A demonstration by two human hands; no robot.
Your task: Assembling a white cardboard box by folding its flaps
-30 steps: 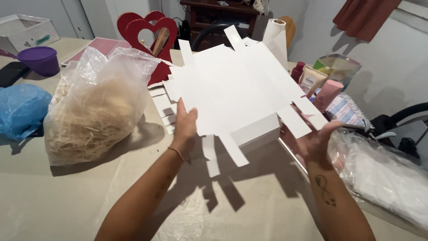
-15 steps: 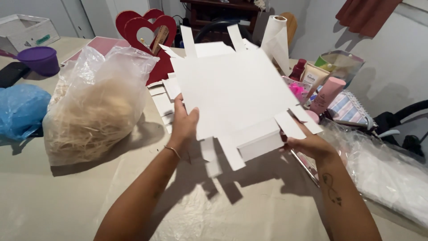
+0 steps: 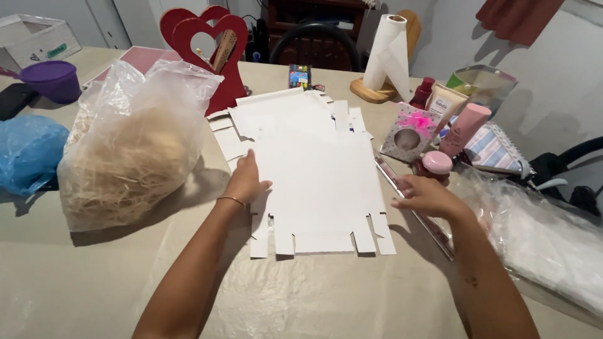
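Observation:
A flat white cardboard box blank with cut tabs along its near edge lies on the beige table, on top of more white cardboard sheets. My left hand rests on the blank's left edge, fingers spread, a thin bracelet on the wrist. At the blank's right edge my right hand touches it lightly with open fingers. Neither hand grips anything.
A clear bag of straw-coloured shredded filling stands at left, a blue bag and purple bowl beyond it. Red heart-shaped holder, paper towel roll, pink bottles, gift box, ruler and clear plastic wrap crowd the right.
The white blank was held up, tilted in the air, in both hands. It now lies flat on the table and both hands rest at its edges.

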